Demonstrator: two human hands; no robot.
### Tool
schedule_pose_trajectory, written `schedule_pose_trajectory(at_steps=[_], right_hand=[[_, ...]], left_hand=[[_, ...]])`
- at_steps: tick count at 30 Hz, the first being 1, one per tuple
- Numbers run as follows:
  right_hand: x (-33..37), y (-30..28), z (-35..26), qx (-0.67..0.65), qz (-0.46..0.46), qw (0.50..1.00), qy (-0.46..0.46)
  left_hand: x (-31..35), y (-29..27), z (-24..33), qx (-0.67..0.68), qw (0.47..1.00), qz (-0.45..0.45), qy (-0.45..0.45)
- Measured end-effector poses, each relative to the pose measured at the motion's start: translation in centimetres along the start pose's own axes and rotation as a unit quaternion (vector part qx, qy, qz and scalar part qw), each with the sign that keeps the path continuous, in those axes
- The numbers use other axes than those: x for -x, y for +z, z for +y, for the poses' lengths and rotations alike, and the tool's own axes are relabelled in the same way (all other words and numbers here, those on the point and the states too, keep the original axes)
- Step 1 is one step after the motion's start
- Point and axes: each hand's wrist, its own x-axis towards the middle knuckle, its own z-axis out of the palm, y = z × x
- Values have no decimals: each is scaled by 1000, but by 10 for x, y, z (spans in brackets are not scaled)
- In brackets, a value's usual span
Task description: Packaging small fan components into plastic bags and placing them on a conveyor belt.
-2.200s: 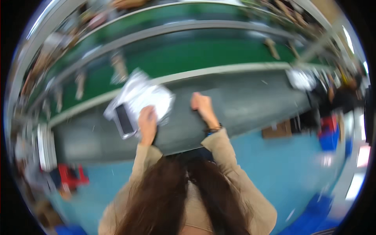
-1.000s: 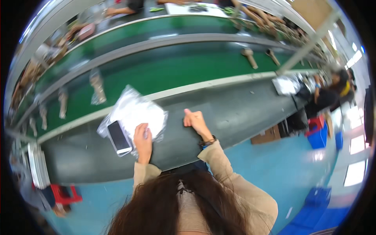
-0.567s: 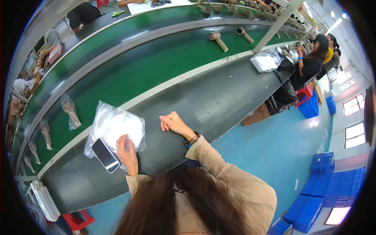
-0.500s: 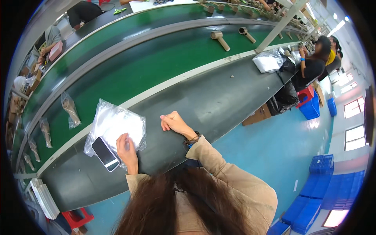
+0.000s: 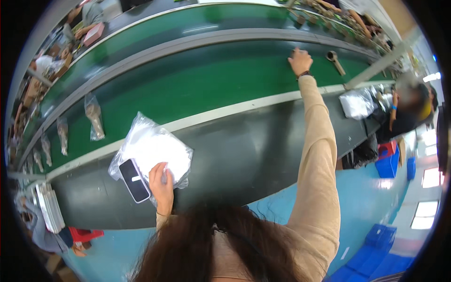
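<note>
Factory prod. area: green conv. belt [image 5: 202,87] w/ bagged parts [image 5: 95,117].

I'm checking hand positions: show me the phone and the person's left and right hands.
Phone [image 5: 134,184]: head view, on its dark screen.
Left hand [image 5: 162,189]: head view, below the fingers.
Right hand [image 5: 301,62]: head view, back of the hand.
</note>
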Motion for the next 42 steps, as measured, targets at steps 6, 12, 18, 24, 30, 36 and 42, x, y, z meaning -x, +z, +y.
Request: schedule_pose_trajectory(at_steps=[6,12,18,24,30,36,42], right_hand=[[-47,39,-6,27,-187,981,49],[-69,47,22,49,-71,995,-41],[12,-128,-38,-175,-4,984,-41],[175,-245,-119,-894,-44,446,-4],[303,-331,-217,-912,-47,405,46],[335,-311,-261,-908,-67,414,-4],[312,-333,-265,-734,-117,635,-212]], left_hand=[[-13,-14,16,-34,998,-29,-36],[-27,-23,23,-57,998,-17,9],[-22,-38,27,-39,998,-48,5],[-23,-43,24,91,992,-81,-30],[-30,-60,29,186,976,-109,-35],[-31,-71,30,241,961,-137,-20],[-49,-89,25,289,946,-145,-12]])
